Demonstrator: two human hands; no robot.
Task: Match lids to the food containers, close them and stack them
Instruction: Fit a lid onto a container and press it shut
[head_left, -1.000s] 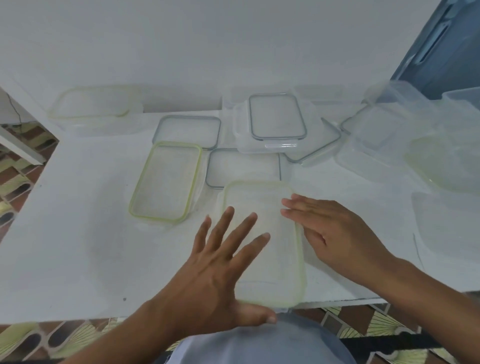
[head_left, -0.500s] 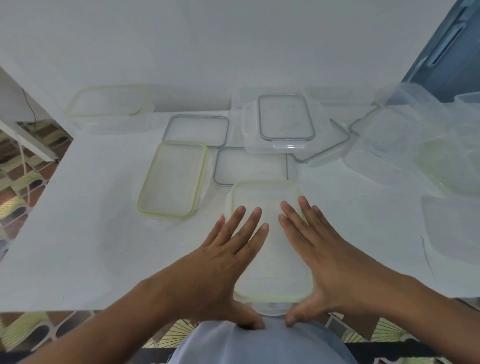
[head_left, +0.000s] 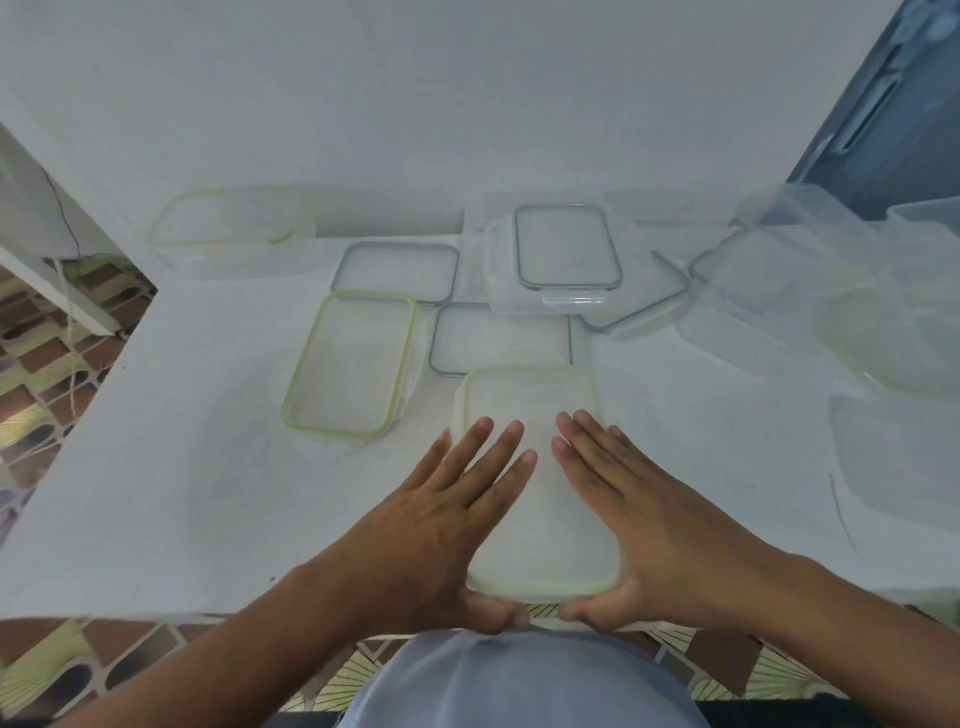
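since a second ago the right hand (head_left: 660, 519) has swung off the 3 o'clock edge of the green-rimmed lid (head_left: 543, 525) and now lies flat on top of it. both thumbs have come to the lid's 6 o'clock edge. over the last half second the hands have hardly moved.

the lid sits on a clear container (head_left: 459, 415) at the table's (head_left: 182, 493) 6 o'clock edge, right in front of the person. the left hand (head_left: 441, 525) presses on the lid's 9 o'clock half with its fingers (head_left: 498, 447) straight and slightly fanned, pointing toward 1 o'clock. the right hand covers the 3 o'clock half, its fingers straight and close together, pointing toward 11 o'clock. the left thumb (head_left: 498, 616) and right thumb (head_left: 587, 608) hook over the near rim, their tips close together. whether the lid is fully seated cannot be told.

at 10 o'clock from this container a second green-rimmed lid (head_left: 348, 364) lies flat on the table. at 12 o'clock, touching the container's far end, is a grey-rimmed lid (head_left: 498, 338), with another grey-rimmed lid (head_left: 397, 270) beyond it toward 11 o'clock. a lidded clear box (head_left: 566, 247) rests partly over the nearer grey one, and a tilted grey-rimmed lid (head_left: 639, 306) leans at its 3 o'clock side. a green-rimmed container (head_left: 228, 234) stands at the far 10 o'clock corner. a heap of clear containers (head_left: 779, 270) fills the 2 o'clock side.
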